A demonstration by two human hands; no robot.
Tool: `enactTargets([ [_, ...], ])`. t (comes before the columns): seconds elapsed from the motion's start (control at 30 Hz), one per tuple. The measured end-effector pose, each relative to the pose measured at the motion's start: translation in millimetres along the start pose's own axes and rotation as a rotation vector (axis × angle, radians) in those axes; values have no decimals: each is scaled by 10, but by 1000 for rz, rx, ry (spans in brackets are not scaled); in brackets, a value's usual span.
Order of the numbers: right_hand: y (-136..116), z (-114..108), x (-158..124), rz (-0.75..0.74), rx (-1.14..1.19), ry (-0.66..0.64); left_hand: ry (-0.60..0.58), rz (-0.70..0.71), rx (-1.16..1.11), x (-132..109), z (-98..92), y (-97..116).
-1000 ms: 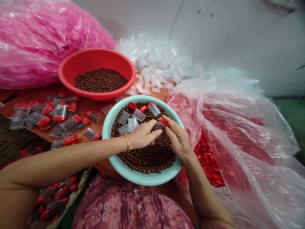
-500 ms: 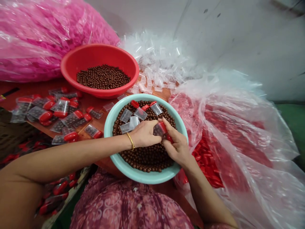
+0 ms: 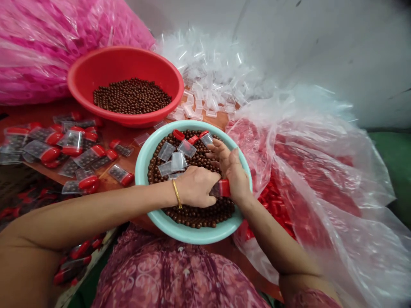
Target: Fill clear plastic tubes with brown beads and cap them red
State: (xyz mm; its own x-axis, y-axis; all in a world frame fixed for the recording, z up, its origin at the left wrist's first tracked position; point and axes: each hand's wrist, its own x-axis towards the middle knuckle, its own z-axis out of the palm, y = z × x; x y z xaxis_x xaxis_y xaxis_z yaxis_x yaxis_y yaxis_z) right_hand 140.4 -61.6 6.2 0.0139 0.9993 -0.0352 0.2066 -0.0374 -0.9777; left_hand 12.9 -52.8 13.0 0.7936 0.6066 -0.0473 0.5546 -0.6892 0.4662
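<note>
Over the light-blue basin [image 3: 140, 171] of brown beads [image 3: 192, 220], my left hand [image 3: 197, 186] is closed on a small clear container [image 3: 216, 189] with dark contents. Its red cap [image 3: 224, 188] rests against the palm side of my right hand [image 3: 236, 173]. The fingers of my right hand are apart and reach up over the beads. Clear flat containers [image 3: 178, 161] and red caps [image 3: 178, 135] lie on the beads beyond my hands.
A red basin [image 3: 125, 53] of brown beads stands at the back left, by a bag of pink pieces [image 3: 64, 47]. Filled red-capped containers [image 3: 85, 156] lie left. Clear pieces [image 3: 212, 85] are heaped behind; a plastic bag of red pieces [image 3: 321, 171] is at right.
My right hand has opened its fingers from around the red cap, and the container has moved slightly down. The whole view has shifted a little.
</note>
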Motion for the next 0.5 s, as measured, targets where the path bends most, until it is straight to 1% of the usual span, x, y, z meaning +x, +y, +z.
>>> enactTargets([
  [0.1,61,40,-61,9,-52,-93,-46,46,78,-30,43,-25],
  [0.2,91,78,-110,-15,-57,-164,-61,101,112,-35,63,-68],
  [0.27,56,75,-104,-43,-27,-159,-39,126,92,-36,24,-80],
  [0.33,-24,34,-51,-89,-27,-136,7,109,58,-69,-73,-75],
  [0.4,-126,-34,60,-196,-155,-123,74,39,32,-166,-217,-77],
  [0.43,-171,-68,136,-274,-277,-121,111,-18,25,-241,-299,-91],
  [0.5,-229,-116,318,-464,-629,-95,198,-175,24,-441,-463,-166],
])
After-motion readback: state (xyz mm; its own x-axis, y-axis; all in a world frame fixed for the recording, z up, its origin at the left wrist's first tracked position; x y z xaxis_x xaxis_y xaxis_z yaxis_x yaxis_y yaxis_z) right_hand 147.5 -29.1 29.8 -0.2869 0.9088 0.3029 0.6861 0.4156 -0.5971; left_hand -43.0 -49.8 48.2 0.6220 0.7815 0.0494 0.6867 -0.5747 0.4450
